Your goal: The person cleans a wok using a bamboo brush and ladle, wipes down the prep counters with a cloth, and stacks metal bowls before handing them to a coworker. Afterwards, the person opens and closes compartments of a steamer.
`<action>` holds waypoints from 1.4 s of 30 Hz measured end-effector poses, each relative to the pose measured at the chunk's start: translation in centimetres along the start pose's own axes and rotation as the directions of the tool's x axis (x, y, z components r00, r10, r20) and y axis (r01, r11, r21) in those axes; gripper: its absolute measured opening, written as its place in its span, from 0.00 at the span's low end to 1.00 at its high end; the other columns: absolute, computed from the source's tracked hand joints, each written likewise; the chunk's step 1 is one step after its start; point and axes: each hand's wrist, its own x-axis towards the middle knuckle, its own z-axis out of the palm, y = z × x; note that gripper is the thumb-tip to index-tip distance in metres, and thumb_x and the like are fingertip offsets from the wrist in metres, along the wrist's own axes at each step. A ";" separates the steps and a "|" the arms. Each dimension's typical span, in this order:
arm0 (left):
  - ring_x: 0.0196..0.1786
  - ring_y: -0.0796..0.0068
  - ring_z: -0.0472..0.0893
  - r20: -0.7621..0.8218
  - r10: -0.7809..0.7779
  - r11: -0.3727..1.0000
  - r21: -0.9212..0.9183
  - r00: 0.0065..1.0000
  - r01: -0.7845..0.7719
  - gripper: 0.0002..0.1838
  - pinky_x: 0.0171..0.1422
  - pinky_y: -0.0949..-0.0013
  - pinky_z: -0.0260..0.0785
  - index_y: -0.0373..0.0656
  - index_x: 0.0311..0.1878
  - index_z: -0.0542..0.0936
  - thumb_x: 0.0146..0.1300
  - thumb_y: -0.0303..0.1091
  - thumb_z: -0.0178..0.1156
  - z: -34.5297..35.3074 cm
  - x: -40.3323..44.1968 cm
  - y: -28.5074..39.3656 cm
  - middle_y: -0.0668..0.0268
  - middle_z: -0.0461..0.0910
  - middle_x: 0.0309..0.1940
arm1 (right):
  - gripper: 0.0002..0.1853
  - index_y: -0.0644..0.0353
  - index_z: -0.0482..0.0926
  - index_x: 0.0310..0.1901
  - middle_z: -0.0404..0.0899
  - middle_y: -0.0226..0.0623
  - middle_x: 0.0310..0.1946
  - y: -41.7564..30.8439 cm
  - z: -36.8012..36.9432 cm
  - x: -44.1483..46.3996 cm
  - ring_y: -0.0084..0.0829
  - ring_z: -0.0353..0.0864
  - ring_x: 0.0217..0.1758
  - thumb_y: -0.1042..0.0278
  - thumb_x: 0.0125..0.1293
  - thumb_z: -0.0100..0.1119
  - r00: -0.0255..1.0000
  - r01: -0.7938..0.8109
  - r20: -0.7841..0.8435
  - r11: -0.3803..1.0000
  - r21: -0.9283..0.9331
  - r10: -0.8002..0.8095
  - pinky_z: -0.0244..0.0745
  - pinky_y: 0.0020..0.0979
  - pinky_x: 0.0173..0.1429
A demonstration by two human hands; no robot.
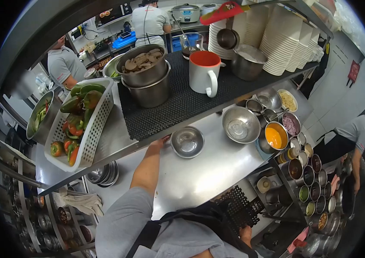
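My left arm stretches forward over the steel counter (208,172), and my left hand (162,140) reaches under the front edge of the upper shelf. That edge hides most of its fingers, so what it holds, if anything, cannot be seen. Just right of the hand a small steel bowl (187,142) stands on the counter, apart from it. Low by my side hangs my right hand (245,233), over the floor near a black perforated mat (238,204). Its fingers are too small and partly turned away to read.
Right on the counter stand a larger steel bowl (241,124) and a pot of orange liquid (275,136). The shelf above holds a white basket (103,124) of peppers, stacked pots (148,92), a mug (203,75) and paper tubs (283,36). A co-worker (354,133) bends at right.
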 end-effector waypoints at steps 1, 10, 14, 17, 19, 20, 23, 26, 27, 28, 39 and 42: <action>0.46 0.63 0.79 -0.004 -0.011 1.000 0.011 1.000 0.011 0.19 0.45 0.61 0.77 0.42 0.53 0.70 0.61 0.40 0.55 -0.2 -1.1 -0.1 0.58 0.75 0.46 | 0.13 0.62 0.80 0.37 0.80 0.49 0.36 -0.6 0.0 0.4 0.49 0.78 0.43 0.67 0.50 0.63 1.000 0.002 0.009 1.000 -0.018 -0.002 0.73 0.43 0.50; 0.43 0.65 0.80 -0.107 0.240 0.952 0.220 0.965 -0.213 0.19 0.40 0.68 0.70 0.40 0.55 0.68 0.59 0.27 0.51 -2.5 -14.3 -1.9 0.58 0.78 0.40 | 0.15 0.62 0.79 0.42 0.79 0.50 0.40 -0.2 -0.5 4.8 0.48 0.76 0.48 0.65 0.53 0.59 0.978 0.199 0.067 0.980 -0.023 -0.197 0.71 0.42 0.55; 0.40 0.69 0.80 -0.019 0.328 0.909 0.280 0.944 -0.310 0.18 0.39 0.71 0.70 0.38 0.54 0.70 0.59 0.27 0.51 2.4 -16.9 -0.3 0.60 0.79 0.39 | 0.14 0.62 0.79 0.41 0.78 0.50 0.41 -1.2 -3.1 7.5 0.48 0.75 0.48 0.64 0.54 0.59 0.974 0.221 0.053 0.975 -0.022 -0.219 0.70 0.43 0.55; 0.37 0.72 0.80 0.070 0.377 0.864 0.332 0.924 -0.378 0.17 0.37 0.73 0.70 0.37 0.53 0.71 0.60 0.28 0.52 6.8 -17.5 -1.4 0.61 0.79 0.38 | 0.15 0.60 0.79 0.42 0.79 0.51 0.38 -1.4 -4.1 9.7 0.48 0.77 0.47 0.65 0.54 0.59 0.971 0.231 0.057 0.973 0.031 -0.232 0.71 0.43 0.54; 0.36 0.74 0.80 0.129 0.349 0.845 0.385 0.928 -0.371 0.17 0.36 0.76 0.69 0.39 0.53 0.71 0.60 0.28 0.53 10.3 -17.4 -3.4 0.64 0.79 0.36 | 0.15 0.59 0.79 0.43 0.79 0.49 0.40 -1.1 -4.6 11.4 0.47 0.76 0.48 0.65 0.54 0.58 0.970 0.224 0.097 0.974 0.013 -0.224 0.71 0.41 0.55; 0.36 0.74 0.80 0.131 0.354 0.843 0.385 0.926 -0.376 0.17 0.36 0.76 0.69 0.39 0.53 0.71 0.60 0.28 0.53 12.0 -17.4 -4.9 0.64 0.79 0.36 | 0.15 0.58 0.79 0.44 0.79 0.46 0.42 -0.9 -4.8 12.4 0.46 0.76 0.50 0.65 0.55 0.58 0.967 0.213 0.148 0.977 -0.010 -0.209 0.71 0.40 0.56; 0.37 0.75 0.80 0.165 0.282 0.817 0.475 0.945 -0.327 0.17 0.36 0.75 0.70 0.39 0.53 0.72 0.61 0.30 0.53 16.0 -16.8 -10.5 0.63 0.79 0.37 | 0.15 0.58 0.79 0.44 0.79 0.48 0.41 0.5 -5.7 15.7 0.47 0.76 0.49 0.65 0.54 0.58 0.968 0.197 0.144 0.979 0.055 -0.203 0.71 0.41 0.56; 0.43 0.63 0.78 0.401 0.207 0.341 0.825 0.892 -0.450 0.19 0.43 0.66 0.71 0.38 0.53 0.72 0.59 0.35 0.55 17.5 -14.6 -18.2 0.58 0.78 0.42 | 0.16 0.60 0.79 0.43 0.79 0.49 0.40 2.5 -8.2 20.0 0.48 0.75 0.49 0.64 0.53 0.59 0.961 0.187 0.197 0.981 0.044 -0.192 0.70 0.41 0.55; 0.50 0.56 0.76 0.509 0.153 -0.019 0.859 0.847 -0.512 0.23 0.49 0.61 0.70 0.36 0.54 0.71 0.58 0.40 0.57 17.7 -14.6 -20.5 0.52 0.76 0.46 | 0.16 0.60 0.79 0.43 0.79 0.49 0.40 3.6 -8.6 21.7 0.48 0.76 0.48 0.64 0.53 0.59 0.972 0.154 0.168 0.986 0.063 -0.162 0.71 0.42 0.55; 0.58 0.49 0.67 0.552 0.088 -0.226 0.822 0.829 -0.523 0.30 0.56 0.54 0.64 0.35 0.57 0.68 0.56 0.46 0.58 17.1 -14.6 -23.4 0.46 0.68 0.54 | 0.16 0.59 0.79 0.44 0.79 0.49 0.39 4.5 -8.9 23.3 0.48 0.76 0.48 0.64 0.53 0.59 0.981 0.124 0.140 0.989 0.085 -0.135 0.71 0.42 0.54; 0.70 0.34 0.43 0.202 -0.095 -0.476 0.851 0.975 -0.222 0.46 0.64 0.40 0.56 0.27 0.62 0.57 0.52 0.56 0.58 22.7 -14.1 -26.8 0.39 0.39 0.68 | 0.09 0.63 0.80 0.28 0.79 0.51 0.31 12.6 -7.2 38.1 0.50 0.78 0.39 0.70 0.42 0.61 0.596 0.801 0.449 0.532 -0.275 -0.666 0.75 0.43 0.41; 0.70 0.39 0.47 0.144 -0.005 -0.426 0.895 0.990 -0.132 0.36 0.64 0.44 0.59 0.29 0.60 0.63 0.52 0.45 0.57 24.7 -16.3 -25.5 0.44 0.43 0.69 | 0.09 0.64 0.78 0.30 0.77 0.52 0.29 9.8 -8.4 39.9 0.53 0.77 0.36 0.69 0.49 0.58 0.072 0.996 0.253 0.083 0.036 -0.965 0.72 0.46 0.39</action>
